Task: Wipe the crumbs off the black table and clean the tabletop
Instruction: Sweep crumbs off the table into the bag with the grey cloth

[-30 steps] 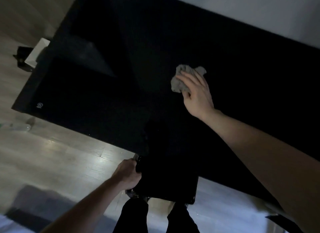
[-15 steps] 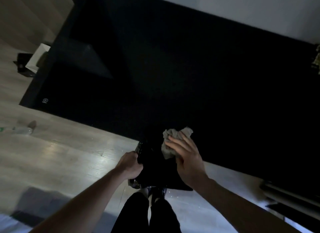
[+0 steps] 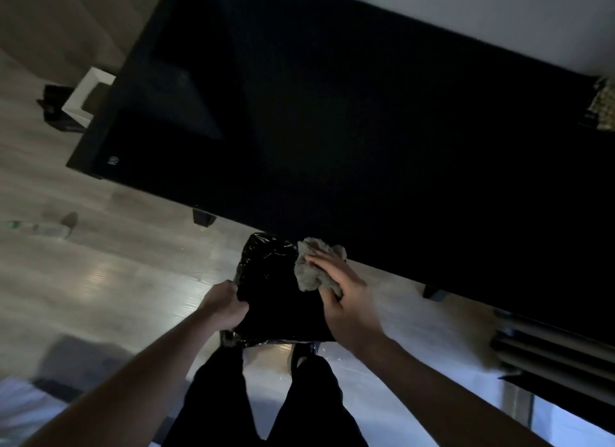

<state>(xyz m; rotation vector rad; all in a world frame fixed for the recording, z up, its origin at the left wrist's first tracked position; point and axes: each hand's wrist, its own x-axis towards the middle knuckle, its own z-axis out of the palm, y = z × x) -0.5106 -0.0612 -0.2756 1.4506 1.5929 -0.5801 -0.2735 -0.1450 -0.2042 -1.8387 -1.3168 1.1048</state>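
The right hand (image 3: 346,300) presses a crumpled grey cloth (image 3: 311,267) at the near edge of the black bench (image 3: 366,130), fingers curled around it. Just below that edge, the left hand (image 3: 224,305) grips the rim of a black plastic bag (image 3: 273,290), fist closed.

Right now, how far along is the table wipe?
Mid-job. The right hand presses the grey cloth at the black table's near edge, over the black bag the left hand holds open. No crumbs show, but it is too dark to confirm. Remaining: the rest of the tabletop.
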